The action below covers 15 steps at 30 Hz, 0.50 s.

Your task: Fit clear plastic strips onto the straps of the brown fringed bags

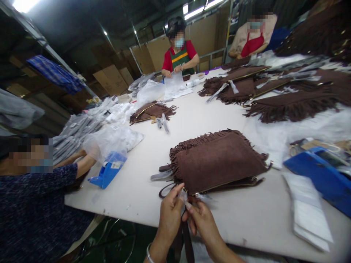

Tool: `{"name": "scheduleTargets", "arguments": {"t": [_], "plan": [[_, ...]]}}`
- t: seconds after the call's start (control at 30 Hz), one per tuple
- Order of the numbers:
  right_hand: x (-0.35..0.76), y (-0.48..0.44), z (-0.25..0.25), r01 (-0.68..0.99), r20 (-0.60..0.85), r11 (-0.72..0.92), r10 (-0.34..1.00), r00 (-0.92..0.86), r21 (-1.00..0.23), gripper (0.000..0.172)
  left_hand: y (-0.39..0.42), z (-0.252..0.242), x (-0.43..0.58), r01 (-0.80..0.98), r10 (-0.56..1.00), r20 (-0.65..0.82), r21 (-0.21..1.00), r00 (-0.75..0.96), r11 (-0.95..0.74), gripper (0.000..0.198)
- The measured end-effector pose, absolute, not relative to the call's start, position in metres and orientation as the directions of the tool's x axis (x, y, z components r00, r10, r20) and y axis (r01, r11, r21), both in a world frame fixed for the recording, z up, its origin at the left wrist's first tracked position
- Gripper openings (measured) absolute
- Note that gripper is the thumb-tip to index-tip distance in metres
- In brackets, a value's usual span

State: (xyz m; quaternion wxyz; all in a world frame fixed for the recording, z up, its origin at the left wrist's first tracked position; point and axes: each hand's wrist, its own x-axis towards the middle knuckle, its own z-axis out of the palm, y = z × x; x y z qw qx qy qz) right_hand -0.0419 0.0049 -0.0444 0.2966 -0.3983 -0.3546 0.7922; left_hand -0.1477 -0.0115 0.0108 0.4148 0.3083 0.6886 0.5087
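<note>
A brown suede fringed bag (216,159) lies on the white table (197,117) right in front of me. At its near corner, my left hand (169,215) and my right hand (203,221) pinch a small piece of clear plastic wrap (183,197) between their fingertips. A dark brown strap (188,241) hangs down from under the hands over the table's edge. Both hands are closed in a pinch.
A blue tape dispenser (108,171) sits left of the bag; another blue one (320,175) and white paper sheets (309,212) lie at right. More fringed bags (290,104) are piled far right. One person sits at left, two stand at the far end.
</note>
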Motion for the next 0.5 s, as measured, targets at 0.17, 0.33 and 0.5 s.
{"name": "scheduleTargets", "arguments": {"t": [0.17,0.33,0.5], "plan": [[-0.0378,-0.0041,-0.0425,-0.14,-0.45,-0.622,0.686,-0.572,-0.771,0.065,-0.0123,0.0164,-0.1491,0.107,0.876,-0.275,0.934,-0.396,0.342,0.032],[-0.0379,-0.0039,-0.048,-0.093,-0.501,-0.645,0.669,-0.549,-0.758,0.059,-0.013,0.0138,-0.1501,0.16,0.901,-0.272,0.927,-0.337,0.34,0.019],[-0.0392,-0.0012,-0.0451,-0.172,-0.509,-0.642,0.719,-0.473,-0.747,0.066,-0.011,0.0091,-0.1493,0.212,0.906,-0.226,0.925,-0.358,0.315,0.017]]}}
